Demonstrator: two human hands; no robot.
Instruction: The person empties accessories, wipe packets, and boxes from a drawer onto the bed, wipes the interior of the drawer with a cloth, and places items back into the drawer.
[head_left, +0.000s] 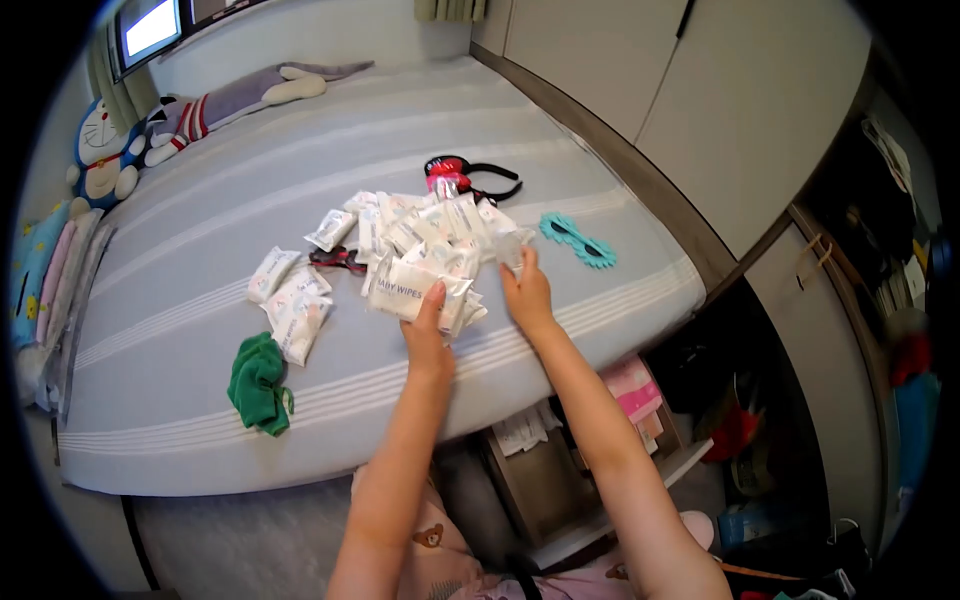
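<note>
My left hand (pixel 428 335) grips a white pack of baby wipes (pixel 405 290), thumb across its printed front. At the right side of the pile, my right hand (pixel 528 292) has its fingers closed around a small translucent item (pixel 512 245) whose kind I cannot make out. Between and beyond both hands lies a heap of white wipes packs (pixel 415 230) on the bed. Several more packs (pixel 298 315) lie apart on the left. Red-and-black sunglasses (pixel 338 260) are partly tucked beside the heap.
Turquoise sunglasses (pixel 578 241) lie right of the heap, a black headband (pixel 500 185) with a red ornament behind it. A green cloth pouch (pixel 258 385) rests front left on the bed (pixel 160 400). Below the edge, a drawer (pixel 540 480) stands open. Plush toys (pixel 105 155) sit far left.
</note>
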